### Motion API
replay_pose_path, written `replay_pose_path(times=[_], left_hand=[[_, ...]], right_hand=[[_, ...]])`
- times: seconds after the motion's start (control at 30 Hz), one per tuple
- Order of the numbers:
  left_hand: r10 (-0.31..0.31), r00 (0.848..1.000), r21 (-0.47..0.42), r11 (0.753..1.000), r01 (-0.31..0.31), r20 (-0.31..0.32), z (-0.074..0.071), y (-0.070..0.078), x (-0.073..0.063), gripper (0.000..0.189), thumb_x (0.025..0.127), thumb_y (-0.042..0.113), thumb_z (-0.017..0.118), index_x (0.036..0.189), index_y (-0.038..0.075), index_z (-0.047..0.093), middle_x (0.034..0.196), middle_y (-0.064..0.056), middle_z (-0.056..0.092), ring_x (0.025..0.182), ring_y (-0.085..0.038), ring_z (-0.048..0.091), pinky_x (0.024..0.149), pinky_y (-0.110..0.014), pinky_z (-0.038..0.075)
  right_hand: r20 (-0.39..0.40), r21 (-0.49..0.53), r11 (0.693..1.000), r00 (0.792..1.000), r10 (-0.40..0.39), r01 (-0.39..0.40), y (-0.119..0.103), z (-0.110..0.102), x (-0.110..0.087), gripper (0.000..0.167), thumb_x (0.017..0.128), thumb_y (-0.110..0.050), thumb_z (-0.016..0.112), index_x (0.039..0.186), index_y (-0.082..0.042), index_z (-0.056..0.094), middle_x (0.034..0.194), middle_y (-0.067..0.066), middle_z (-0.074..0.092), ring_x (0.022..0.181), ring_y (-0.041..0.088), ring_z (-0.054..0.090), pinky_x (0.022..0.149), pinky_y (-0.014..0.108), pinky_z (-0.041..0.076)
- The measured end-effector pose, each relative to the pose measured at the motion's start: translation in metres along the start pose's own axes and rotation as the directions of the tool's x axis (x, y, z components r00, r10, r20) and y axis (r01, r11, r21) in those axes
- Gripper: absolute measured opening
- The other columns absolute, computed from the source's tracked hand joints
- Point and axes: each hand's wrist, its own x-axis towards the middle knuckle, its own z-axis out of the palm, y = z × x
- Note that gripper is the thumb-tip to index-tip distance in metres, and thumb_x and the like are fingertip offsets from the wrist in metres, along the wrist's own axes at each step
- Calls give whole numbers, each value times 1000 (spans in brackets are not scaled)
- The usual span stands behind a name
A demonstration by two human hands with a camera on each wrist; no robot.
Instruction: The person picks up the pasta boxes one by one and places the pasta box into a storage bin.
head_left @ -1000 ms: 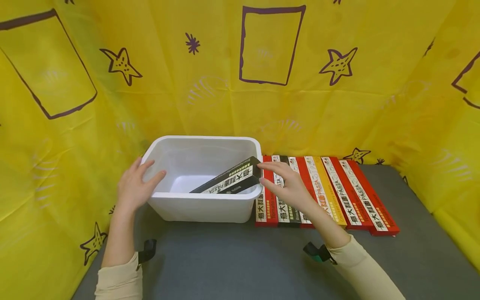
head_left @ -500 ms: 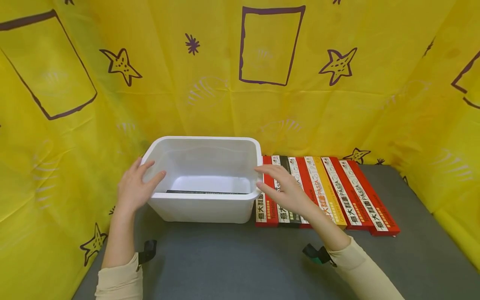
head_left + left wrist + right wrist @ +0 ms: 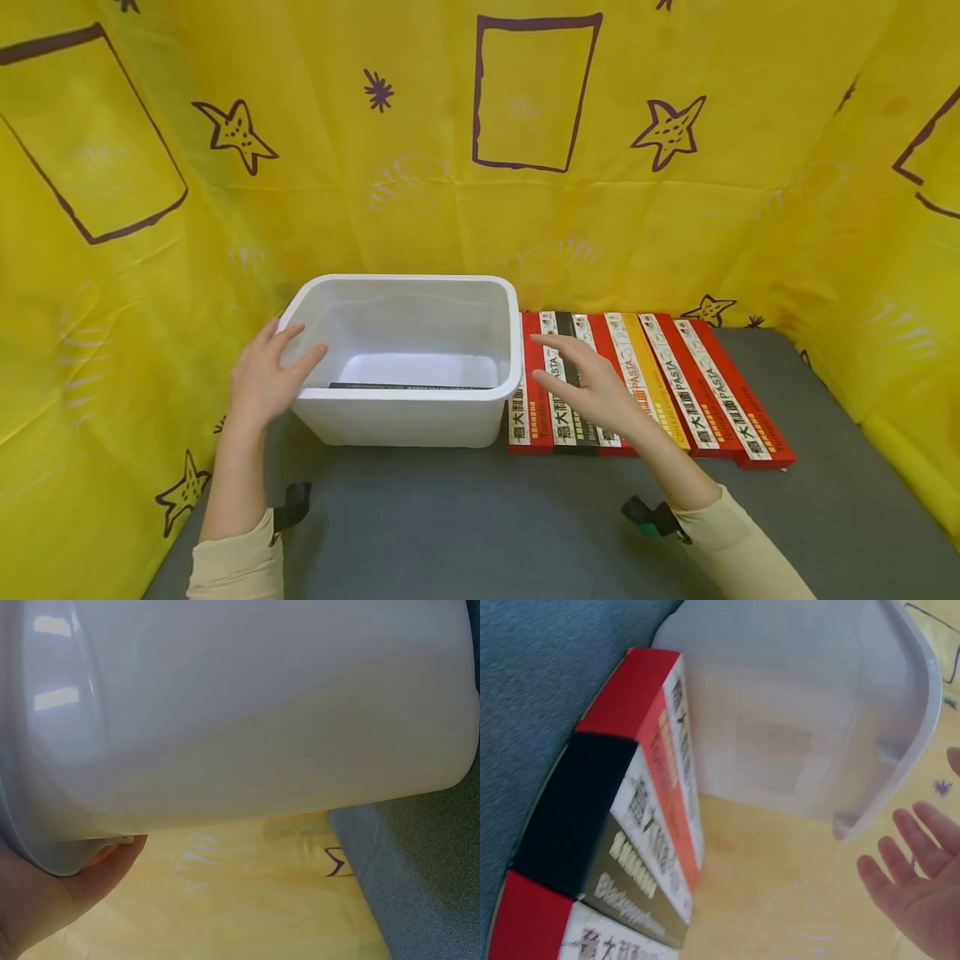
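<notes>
A white plastic tub [image 3: 408, 417] stands on the grey table in the head view. My left hand [image 3: 266, 375] grips its left rim, thumb over the inside and fingers reaching beneath the lip, as the left wrist view shows with the fingers [image 3: 112, 862]. Along the tub's near inner wall lies a black pasta box [image 3: 408, 386], only its dark top edge showing. My right hand [image 3: 592, 387] holds nothing. It hovers just right of the tub, fingers apart, over a row of flat pasta boxes [image 3: 701, 392]; in the right wrist view the fingers [image 3: 900, 862] are spread loosely.
The row beside the tub has red, black and yellow boxes lying side by side, the red end box [image 3: 750, 408] farthest right. A yellow patterned cloth [image 3: 420, 217] hangs behind and at both sides. The grey tabletop [image 3: 465, 525] extends in front.
The black pasta box has dropped from a slant against the tub's right rim to lying inside by the near wall. My right hand let it go and drew back right. My left hand stayed.
</notes>
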Motion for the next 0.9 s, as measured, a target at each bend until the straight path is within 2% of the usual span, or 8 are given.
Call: replay_pose_path(times=[0.2,0.33,0.47,0.7,0.9], left_hand=[[-11,1000,-3,1000,11,8,-1,-1,-1,72,97,54,47,145,0,42,155,-30,18,134,-60,19,102,-75,12],[-9,1000,-6,1000,9,8,-1,-1,0,72,97,54,46,145,0,42,155,-31,18,134,-60,19,102,-76,12],[-8,1000,-11,1000,8,10,-1,-1,0,72,97,54,46,145,0,42,155,-31,18,134,-60,18,102,-76,11],[-10,1000,-15,1000,10,7,1,-1,0,72,97,54,47,145,0,42,155,-31,18,134,-60,19,102,-76,11],[-8,1000,-12,1000,8,4,1,0,0,72,97,53,47,144,0,43,155,-31,19,134,-60,19,101,-76,12]], right_hand=[[1,24,999,999,39,-39,10,-2,-10,54,90,-26,72,139,-19,53,140,-3,53,129,19,48,102,48,44],[11,61,997,998,55,-55,20,-4,-18,55,90,-23,72,141,-15,51,141,3,52,129,23,48,103,50,43],[19,82,992,995,94,-96,31,-9,-27,57,91,-26,70,143,-18,48,142,4,50,131,25,46,104,52,40],[20,99,974,979,204,-205,45,-20,-45,65,90,-29,71,147,-16,42,146,9,44,131,34,42,103,61,37],[-1,95,959,963,268,-267,60,-31,-62,71,89,-26,73,148,-10,38,149,16,40,131,41,40,102,64,36]])
